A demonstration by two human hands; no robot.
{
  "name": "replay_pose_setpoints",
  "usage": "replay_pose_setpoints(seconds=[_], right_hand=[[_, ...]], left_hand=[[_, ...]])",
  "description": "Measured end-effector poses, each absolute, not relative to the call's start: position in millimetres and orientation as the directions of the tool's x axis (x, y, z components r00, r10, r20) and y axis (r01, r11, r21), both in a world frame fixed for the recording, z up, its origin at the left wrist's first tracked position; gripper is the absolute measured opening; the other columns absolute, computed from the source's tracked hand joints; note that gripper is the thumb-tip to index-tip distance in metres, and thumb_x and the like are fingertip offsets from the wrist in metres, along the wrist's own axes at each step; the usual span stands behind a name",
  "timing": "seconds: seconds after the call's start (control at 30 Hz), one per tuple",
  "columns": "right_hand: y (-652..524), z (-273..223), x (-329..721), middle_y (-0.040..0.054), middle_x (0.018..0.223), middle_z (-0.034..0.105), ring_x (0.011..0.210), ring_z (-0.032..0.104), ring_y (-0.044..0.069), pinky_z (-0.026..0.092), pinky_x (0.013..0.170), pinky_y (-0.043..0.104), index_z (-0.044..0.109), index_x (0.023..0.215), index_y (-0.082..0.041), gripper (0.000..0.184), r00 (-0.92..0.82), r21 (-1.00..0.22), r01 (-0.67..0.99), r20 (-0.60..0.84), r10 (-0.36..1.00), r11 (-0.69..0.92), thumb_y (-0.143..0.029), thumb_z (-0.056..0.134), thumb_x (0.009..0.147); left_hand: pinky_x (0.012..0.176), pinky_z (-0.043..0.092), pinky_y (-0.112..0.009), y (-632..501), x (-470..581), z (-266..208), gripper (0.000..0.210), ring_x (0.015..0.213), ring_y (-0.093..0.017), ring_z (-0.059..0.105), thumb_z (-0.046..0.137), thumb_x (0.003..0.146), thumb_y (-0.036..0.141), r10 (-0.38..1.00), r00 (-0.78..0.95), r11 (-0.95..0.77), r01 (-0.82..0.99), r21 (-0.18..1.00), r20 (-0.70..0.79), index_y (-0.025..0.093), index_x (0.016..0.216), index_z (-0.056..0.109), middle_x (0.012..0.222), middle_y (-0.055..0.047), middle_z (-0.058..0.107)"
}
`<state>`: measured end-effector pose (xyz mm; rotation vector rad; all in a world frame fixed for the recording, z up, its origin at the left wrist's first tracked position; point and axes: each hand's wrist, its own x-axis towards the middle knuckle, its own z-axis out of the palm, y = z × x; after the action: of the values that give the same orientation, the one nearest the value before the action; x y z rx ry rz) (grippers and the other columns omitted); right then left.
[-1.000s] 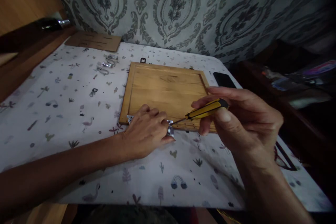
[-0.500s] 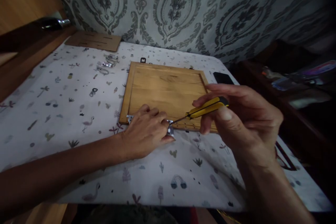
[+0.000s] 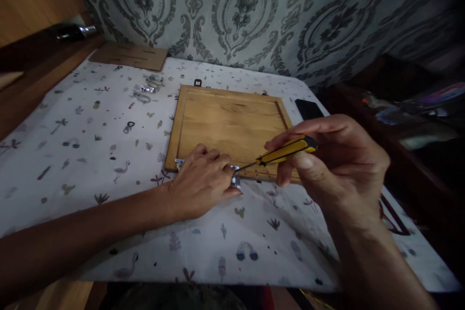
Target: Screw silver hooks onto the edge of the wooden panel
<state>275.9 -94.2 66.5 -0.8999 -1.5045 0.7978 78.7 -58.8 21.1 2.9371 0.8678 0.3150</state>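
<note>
A wooden panel [image 3: 225,114] with a raised frame lies flat on the table. At its near edge my left hand [image 3: 203,181] is closed, fingers curled over a shiny metal hinge [image 3: 236,181] and resting on the wood. Another metal piece [image 3: 178,162] shows beside that hand, on the panel's near-left corner. My right hand [image 3: 334,169] pinches the yellow-and-black handle of a screwdriver [image 3: 285,150] between thumb and fingers. The screwdriver slants down to the left, its tip at the hinge. My left fingers hide part of the hinge and any screw under the tip.
Several silver hinges [image 3: 148,88] and a small metal part [image 3: 129,127] lie left of the panel on the patterned tablecloth [image 3: 203,252]. Cardboard [image 3: 129,55] lies at the back left. A dark flat object [image 3: 308,109] sits right of the panel; dark-red-framed glasses [image 3: 395,218] lie behind my right wrist.
My right hand has shifted slightly, and the screwdriver handle has turned a little in its fingers. The tip stays at the hinge. My left hand and the panel keep their place.
</note>
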Motion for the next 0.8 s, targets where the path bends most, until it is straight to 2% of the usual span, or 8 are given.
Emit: replay_pose_setpoints(seconds=[0.1, 0.23, 0.37, 0.47, 0.6, 0.8], right_hand=[[-97.8, 68.5, 278.0, 0.0033, 0.094, 0.077, 0.047, 0.065, 0.012, 0.056, 0.042, 0.029, 0.075, 0.116, -0.029, 0.026, -0.069, -0.877, 0.154, 0.449, 0.891, 0.455, -0.031, 0.075, 0.090], [-98.1, 68.3, 276.9, 0.0029, 0.095, 0.078, 0.045, 0.063, 0.011, 0.052, 0.036, 0.025, 0.079, 0.100, -0.027, 0.015, -0.038, -0.861, 0.170, 0.481, 0.876, 0.480, -0.029, 0.080, 0.085], [-94.3, 66.7, 274.6, 0.0008, 0.091, 0.080, 0.044, 0.063, 0.010, 0.054, 0.036, 0.022, 0.075, 0.094, -0.026, 0.017, -0.033, -0.864, 0.097, 0.494, 0.869, 0.494, -0.024, 0.084, 0.080], [-93.6, 67.6, 275.3, 0.0003, 0.087, 0.080, 0.047, 0.066, 0.011, 0.056, 0.039, 0.021, 0.075, 0.101, -0.026, 0.021, -0.067, -0.869, 0.056, 0.489, 0.870, 0.492, -0.026, 0.083, 0.081], [-95.8, 69.6, 277.4, 0.0032, 0.095, 0.079, 0.051, 0.070, 0.012, 0.060, 0.047, 0.025, 0.076, 0.115, -0.029, 0.025, -0.103, -0.897, 0.096, 0.423, 0.900, 0.432, -0.029, 0.075, 0.090], [-96.2, 67.0, 275.6, 0.0017, 0.097, 0.079, 0.042, 0.061, 0.010, 0.051, 0.035, 0.026, 0.078, 0.098, -0.029, 0.015, -0.035, -0.869, 0.134, 0.476, 0.879, 0.476, -0.028, 0.081, 0.084]], left_hand=[[0.082, 0.039, -0.039, -58.7, 78.2, 20.0, 0.039, 0.090, -0.025, 0.066, 0.065, 0.094, 0.052, 0.534, 0.823, -0.845, 0.522, 0.114, 0.192, 0.014, 0.094, 0.076, 0.090, -0.006, 0.071], [0.079, 0.039, -0.038, -58.2, 77.3, 16.8, 0.039, 0.087, -0.024, 0.065, 0.067, 0.093, 0.053, 0.528, 0.818, -0.848, 0.520, 0.098, 0.230, 0.015, 0.090, 0.075, 0.087, -0.006, 0.071], [0.079, 0.038, -0.038, -58.1, 76.7, 16.1, 0.039, 0.087, -0.023, 0.064, 0.067, 0.093, 0.052, 0.522, 0.818, -0.852, 0.514, 0.100, 0.244, 0.015, 0.087, 0.075, 0.085, -0.005, 0.070], [0.080, 0.039, -0.037, -58.4, 76.9, 17.4, 0.039, 0.087, -0.023, 0.065, 0.066, 0.094, 0.053, 0.524, 0.820, -0.851, 0.515, 0.101, 0.230, 0.015, 0.088, 0.075, 0.086, -0.005, 0.070], [0.081, 0.040, -0.038, -58.8, 77.7, 19.0, 0.039, 0.090, -0.024, 0.066, 0.067, 0.093, 0.053, 0.533, 0.819, -0.845, 0.526, 0.096, 0.210, 0.015, 0.093, 0.075, 0.087, -0.006, 0.070], [0.081, 0.039, -0.038, -58.8, 78.1, 19.5, 0.040, 0.091, -0.024, 0.065, 0.065, 0.095, 0.052, 0.537, 0.820, -0.844, 0.526, 0.109, 0.197, 0.014, 0.093, 0.075, 0.090, -0.006, 0.071]])
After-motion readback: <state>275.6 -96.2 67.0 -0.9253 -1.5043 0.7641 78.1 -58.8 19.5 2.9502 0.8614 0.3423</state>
